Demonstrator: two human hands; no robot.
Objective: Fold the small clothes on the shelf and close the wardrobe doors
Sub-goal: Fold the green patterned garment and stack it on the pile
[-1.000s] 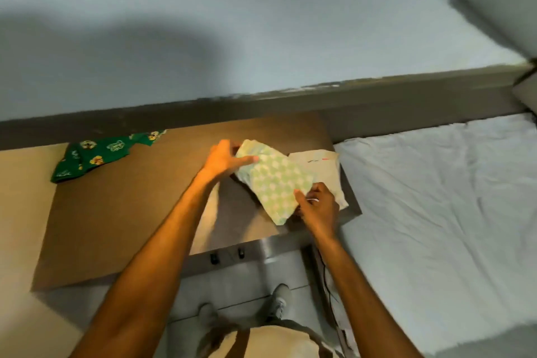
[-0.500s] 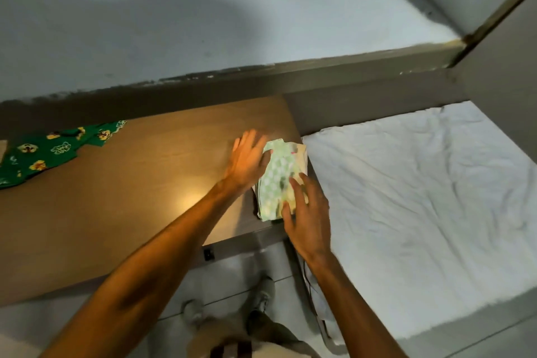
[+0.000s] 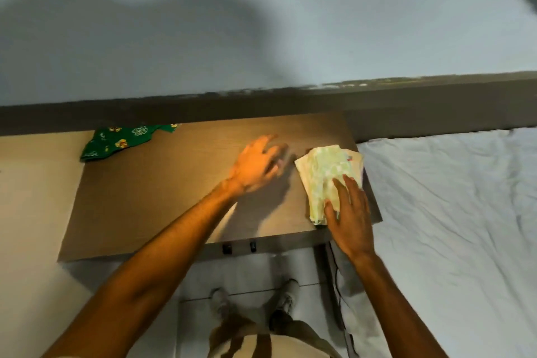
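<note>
No readable text, label, brand, number or sign shows anywhere.

The brown tabletop (image 3: 174, 197) fills mid-frame; a green cloth (image 3: 116, 141) lies at its upper left, folded clothes (image 3: 325, 174) at its right edge.

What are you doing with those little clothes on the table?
A person is folding small clothes on a wooden shelf. The right hand presses flat on a folded pale green checked garment near the shelf's right end, beside a white bed sheet. The left hand is open above the wood, touching no cloth. A green flowered garment lies unfolded at the back left.
</note>
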